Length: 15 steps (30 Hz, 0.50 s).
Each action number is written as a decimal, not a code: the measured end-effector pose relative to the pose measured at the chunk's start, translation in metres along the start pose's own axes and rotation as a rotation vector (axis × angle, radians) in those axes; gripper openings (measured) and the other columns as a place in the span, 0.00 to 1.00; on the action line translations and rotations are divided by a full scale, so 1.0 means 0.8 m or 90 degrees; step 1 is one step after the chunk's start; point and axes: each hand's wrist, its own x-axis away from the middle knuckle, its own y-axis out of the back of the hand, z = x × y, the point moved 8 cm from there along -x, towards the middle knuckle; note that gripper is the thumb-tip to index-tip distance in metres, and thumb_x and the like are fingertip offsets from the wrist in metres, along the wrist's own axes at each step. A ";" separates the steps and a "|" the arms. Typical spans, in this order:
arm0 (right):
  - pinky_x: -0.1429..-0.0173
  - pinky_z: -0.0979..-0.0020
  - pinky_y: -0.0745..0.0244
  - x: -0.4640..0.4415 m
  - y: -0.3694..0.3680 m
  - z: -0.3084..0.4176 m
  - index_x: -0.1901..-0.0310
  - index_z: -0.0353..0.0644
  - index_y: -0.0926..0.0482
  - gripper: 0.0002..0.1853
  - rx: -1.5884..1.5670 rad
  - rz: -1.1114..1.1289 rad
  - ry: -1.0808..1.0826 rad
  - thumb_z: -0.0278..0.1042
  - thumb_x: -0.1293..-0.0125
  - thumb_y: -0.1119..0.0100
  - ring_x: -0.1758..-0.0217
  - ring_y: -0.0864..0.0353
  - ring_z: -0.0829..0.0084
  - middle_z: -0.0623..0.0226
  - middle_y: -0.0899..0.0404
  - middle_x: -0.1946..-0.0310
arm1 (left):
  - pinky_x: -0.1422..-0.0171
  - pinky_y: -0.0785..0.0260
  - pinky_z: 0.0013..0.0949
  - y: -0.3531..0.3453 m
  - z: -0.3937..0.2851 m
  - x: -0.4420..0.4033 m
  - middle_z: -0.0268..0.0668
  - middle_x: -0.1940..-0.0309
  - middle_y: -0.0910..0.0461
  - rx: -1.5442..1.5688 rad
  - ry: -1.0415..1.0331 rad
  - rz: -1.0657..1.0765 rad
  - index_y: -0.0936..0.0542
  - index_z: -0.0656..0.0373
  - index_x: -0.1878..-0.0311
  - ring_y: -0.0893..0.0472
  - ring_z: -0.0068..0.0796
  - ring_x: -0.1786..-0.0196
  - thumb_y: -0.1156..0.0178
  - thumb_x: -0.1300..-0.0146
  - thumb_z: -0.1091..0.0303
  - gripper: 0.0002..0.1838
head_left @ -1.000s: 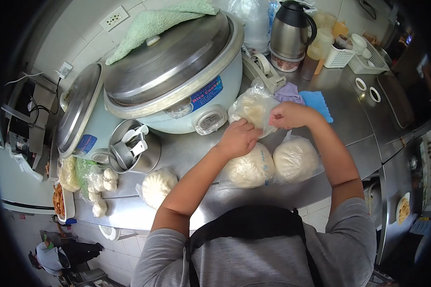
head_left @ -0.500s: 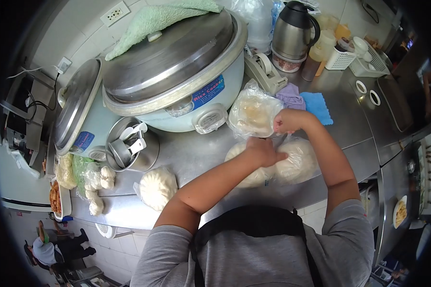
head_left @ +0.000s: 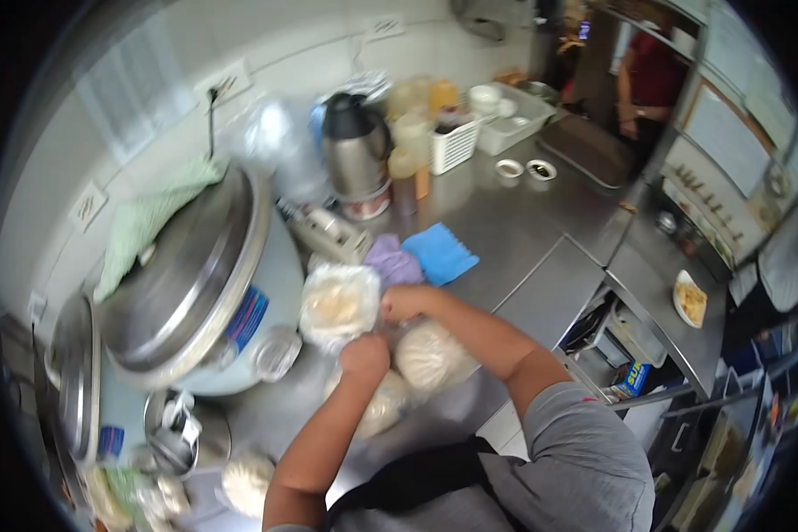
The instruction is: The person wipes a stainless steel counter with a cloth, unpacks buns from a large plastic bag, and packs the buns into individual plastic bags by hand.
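A clear plastic bag with pale food in it [head_left: 335, 306] sits on the steel counter, its upper part looser than before. My left hand [head_left: 364, 355] is closed at its lower edge, and my right hand [head_left: 402, 303] is closed just off its right side. What the fingers pinch is hidden and blurred. Under my forearms lie two round plastic bags of white contents: one bag [head_left: 434, 356] below my right hand, the other bag [head_left: 383, 406] partly behind my left wrist.
A large rice cooker [head_left: 279, 266] stands left, beside a steel pot of scoops [head_left: 213, 434]. Another white bag [head_left: 246, 483] lies near the front edge. Behind are a tape dispenser [head_left: 332, 232], purple cloth [head_left: 392, 260], blue cloth [head_left: 439, 254] and thermal jug [head_left: 350, 151]. A person [head_left: 654, 80] stands beyond.
My view has swung to the right, so the counter things appear farther left. Both hands stay closed by the bag of pale food, now slightly farther apart.
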 end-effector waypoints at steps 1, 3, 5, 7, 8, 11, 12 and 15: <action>0.82 0.72 0.35 0.000 -0.001 0.000 0.77 0.44 0.22 0.06 0.027 0.001 0.006 0.34 0.57 0.47 0.87 0.32 0.78 0.70 0.28 0.88 | 0.65 0.29 0.40 0.002 -0.009 0.000 0.47 0.64 0.25 -0.040 -0.041 -0.048 0.28 0.60 0.58 0.22 0.42 0.65 0.63 0.40 0.64 0.15; 0.80 0.73 0.34 0.010 0.004 -0.008 0.75 0.43 0.23 0.07 -0.079 -0.047 -0.043 0.33 0.56 0.47 0.86 0.31 0.78 0.70 0.27 0.86 | 0.64 0.29 0.40 -0.007 -0.016 -0.016 0.47 0.63 0.26 -0.035 -0.069 -0.052 0.30 0.61 0.57 0.23 0.43 0.64 0.64 0.40 0.66 0.15; 0.80 0.74 0.34 0.016 0.013 -0.019 0.73 0.42 0.23 0.07 -0.118 -0.126 -0.054 0.32 0.55 0.46 0.86 0.31 0.79 0.70 0.26 0.84 | 0.63 0.29 0.40 -0.012 -0.024 -0.029 0.48 0.62 0.27 -0.022 -0.082 -0.051 0.31 0.61 0.55 0.23 0.44 0.63 0.64 0.41 0.68 0.15; 0.79 0.75 0.34 0.026 0.027 -0.025 0.72 0.40 0.23 0.07 -0.159 -0.195 -0.061 0.30 0.54 0.46 0.85 0.31 0.80 0.71 0.25 0.82 | 0.60 0.30 0.40 -0.015 -0.022 -0.039 0.50 0.57 0.30 0.037 -0.018 -0.047 0.31 0.63 0.55 0.24 0.44 0.59 0.62 0.42 0.68 0.15; 0.79 0.76 0.34 0.037 0.036 -0.023 0.70 0.39 0.24 0.08 -0.196 -0.233 -0.042 0.30 0.53 0.46 0.85 0.32 0.81 0.71 0.25 0.81 | 0.60 0.30 0.40 -0.014 -0.022 -0.041 0.50 0.57 0.30 0.041 -0.018 -0.055 0.31 0.63 0.55 0.24 0.44 0.59 0.62 0.42 0.68 0.15; 0.80 0.78 0.34 0.070 0.047 -0.019 0.69 0.39 0.24 0.07 -0.279 -0.295 -0.039 0.30 0.51 0.46 0.84 0.32 0.83 0.71 0.26 0.80 | 0.56 0.31 0.40 -0.021 -0.022 -0.048 0.49 0.56 0.31 0.045 -0.019 -0.029 0.31 0.62 0.54 0.26 0.43 0.57 0.63 0.42 0.69 0.15; 0.80 0.78 0.34 0.081 0.049 -0.019 0.69 0.40 0.24 0.06 -0.332 -0.318 -0.053 0.30 0.50 0.46 0.83 0.31 0.83 0.71 0.26 0.82 | 0.56 0.31 0.40 -0.026 -0.022 -0.050 0.48 0.55 0.31 0.025 -0.024 -0.011 0.30 0.60 0.55 0.26 0.43 0.56 0.62 0.42 0.69 0.15; 0.77 0.81 0.34 0.110 0.050 -0.014 0.65 0.39 0.25 0.08 -0.431 -0.320 -0.067 0.30 0.47 0.46 0.80 0.32 0.85 0.74 0.27 0.76 | 0.56 0.31 0.40 -0.034 -0.022 -0.051 0.47 0.55 0.31 0.003 -0.048 -0.003 0.27 0.57 0.58 0.26 0.43 0.56 0.61 0.44 0.69 0.14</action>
